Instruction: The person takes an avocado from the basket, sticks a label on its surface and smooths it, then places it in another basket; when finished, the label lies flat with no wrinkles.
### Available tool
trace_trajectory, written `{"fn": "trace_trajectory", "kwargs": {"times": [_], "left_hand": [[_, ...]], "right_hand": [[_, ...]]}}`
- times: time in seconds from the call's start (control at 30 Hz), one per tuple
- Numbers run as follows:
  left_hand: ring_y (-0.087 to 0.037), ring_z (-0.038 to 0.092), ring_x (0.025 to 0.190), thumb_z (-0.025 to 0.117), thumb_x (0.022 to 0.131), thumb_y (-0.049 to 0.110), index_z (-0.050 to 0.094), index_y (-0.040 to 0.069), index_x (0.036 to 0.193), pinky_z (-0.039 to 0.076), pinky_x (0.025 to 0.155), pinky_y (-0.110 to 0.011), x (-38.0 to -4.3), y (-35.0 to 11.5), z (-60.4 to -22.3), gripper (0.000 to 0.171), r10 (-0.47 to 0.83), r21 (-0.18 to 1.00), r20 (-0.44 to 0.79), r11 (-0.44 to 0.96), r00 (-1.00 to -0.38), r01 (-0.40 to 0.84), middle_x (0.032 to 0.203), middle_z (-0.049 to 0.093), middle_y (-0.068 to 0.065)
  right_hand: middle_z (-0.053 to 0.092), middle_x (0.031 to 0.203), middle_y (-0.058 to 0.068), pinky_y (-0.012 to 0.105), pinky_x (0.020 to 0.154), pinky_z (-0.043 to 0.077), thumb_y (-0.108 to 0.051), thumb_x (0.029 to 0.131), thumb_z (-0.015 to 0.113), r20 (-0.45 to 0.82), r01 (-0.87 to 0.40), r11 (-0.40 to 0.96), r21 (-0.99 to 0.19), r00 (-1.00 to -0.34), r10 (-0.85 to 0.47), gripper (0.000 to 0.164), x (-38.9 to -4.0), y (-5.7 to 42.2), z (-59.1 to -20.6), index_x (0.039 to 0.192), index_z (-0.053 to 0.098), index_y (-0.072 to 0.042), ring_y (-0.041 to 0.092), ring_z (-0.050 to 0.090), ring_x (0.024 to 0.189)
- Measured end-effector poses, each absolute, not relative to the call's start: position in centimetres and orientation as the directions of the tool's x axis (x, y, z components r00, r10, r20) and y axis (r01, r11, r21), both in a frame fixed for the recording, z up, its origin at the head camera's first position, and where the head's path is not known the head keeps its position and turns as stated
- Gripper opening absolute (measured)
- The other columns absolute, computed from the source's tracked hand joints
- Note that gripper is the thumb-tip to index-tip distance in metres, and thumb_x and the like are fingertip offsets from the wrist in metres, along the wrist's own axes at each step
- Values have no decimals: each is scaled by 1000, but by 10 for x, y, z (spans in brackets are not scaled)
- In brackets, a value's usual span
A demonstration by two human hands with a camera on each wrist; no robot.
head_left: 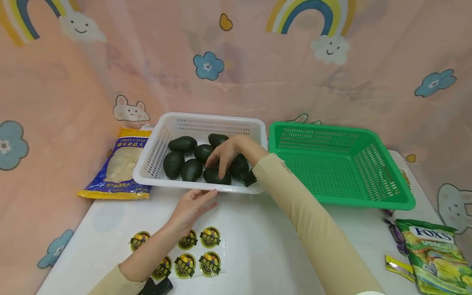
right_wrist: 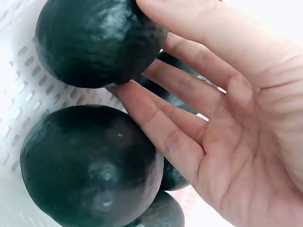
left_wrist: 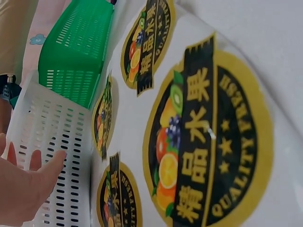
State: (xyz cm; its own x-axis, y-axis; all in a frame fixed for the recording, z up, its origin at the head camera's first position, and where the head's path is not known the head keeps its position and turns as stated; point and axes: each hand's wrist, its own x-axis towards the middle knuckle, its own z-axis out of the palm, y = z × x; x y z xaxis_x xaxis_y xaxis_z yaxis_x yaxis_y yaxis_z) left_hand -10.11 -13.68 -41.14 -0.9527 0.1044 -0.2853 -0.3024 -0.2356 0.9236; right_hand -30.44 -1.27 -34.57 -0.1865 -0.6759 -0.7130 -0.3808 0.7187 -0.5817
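Several dark green avocados (head_left: 191, 170) lie in a white slotted basket (head_left: 151, 179). My right hand (head_left: 230, 152) reaches down into this basket and grips an avocado (head_left: 216, 177) near the front wall. In the right wrist view the thumb lies on one side of that avocado (right_wrist: 99, 45) and the fingers on the other, with a second avocado (right_wrist: 92, 165) right beside them. Just outside the basket, my left hand (head_left: 191, 208) has its fingertips at the front rim, fingers relaxed. The left wrist view has this hand (left_wrist: 23, 187) next to the slotted wall (left_wrist: 66, 156).
A green basket (head_left: 363, 200) stands to the right of the white one. A blue and yellow pasta bag (head_left: 123, 164) lies on the left. Round fruit stickers (head_left: 210, 237) on a sheet are below the left hand. A green candy bag (head_left: 436, 258) and small wrapped pieces (head_left: 398, 268) lie at right.
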Motion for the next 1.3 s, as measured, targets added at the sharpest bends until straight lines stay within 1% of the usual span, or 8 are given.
{"fn": "trace_trajectory", "kwargs": {"times": [0.17,0.4,0.67,0.77,0.87,1.03,1.13,1.3], "left_hand": [[-33,53,122,65,94,10,56,-10,122,47,98,-40,-102,-133,-414,36,66,936,-269,-218,-961,-276,119,61,-16],[-34,53,122,65,95,11,55,-10,124,49,96,-38,-101,-131,-414,37,54,943,-265,-191,-963,-271,121,59,-20],[-34,52,122,65,95,10,55,-9,125,49,95,-39,-102,-132,-414,37,54,942,-269,-192,-962,-274,117,60,-15],[-34,52,122,65,94,11,56,-9,124,50,95,-38,-103,-132,-414,37,54,943,-269,-187,-962,-275,114,61,-12],[-34,51,123,65,95,12,55,-9,124,49,95,-39,-103,-133,-414,37,59,944,-267,-185,-962,-274,115,61,-12],[-35,50,123,64,95,12,55,-9,124,48,96,-41,-104,-131,-415,37,68,944,-269,-179,-961,-277,118,59,-15],[-34,51,122,64,96,12,55,-9,123,48,96,-41,-104,-130,-415,36,68,945,-268,-179,-961,-276,120,57,-18],[-32,54,118,64,95,13,55,-9,121,49,96,-40,-103,-130,-414,35,54,947,-264,-176,-963,-269,117,59,-17]], "right_hand": [[42,142,9,23,96,45,-16,80,81,-709,-397,717,-573,-198,-676,77,-303,-13,-348,145,40,-10,18,42,129],[42,145,8,25,99,43,-16,79,81,-750,-411,740,-532,-177,-638,81,-302,-13,-349,146,38,-4,16,46,126],[47,130,11,24,92,47,-12,77,82,-755,-396,747,-535,-173,-632,71,-302,-13,-348,135,42,-8,20,47,115],[43,137,11,23,90,48,-14,75,85,-755,-405,747,-527,-179,-630,80,-302,-13,-348,140,38,-8,19,46,117],[33,150,10,22,91,48,-21,73,87,-754,-431,748,-505,-200,-625,97,-302,-13,-347,150,29,-9,17,46,122],[25,157,6,29,103,41,-37,70,88,-706,-528,715,-457,-273,-653,111,-300,-1,-338,155,22,-12,15,41,132],[37,150,3,35,106,38,-44,70,86,-622,-578,656,-486,-299,-724,102,-297,14,-326,151,32,-14,18,42,130],[52,126,2,35,95,45,-34,74,85,-430,-511,524,-682,-299,-852,70,-287,49,-306,129,47,-16,19,50,114]]}}
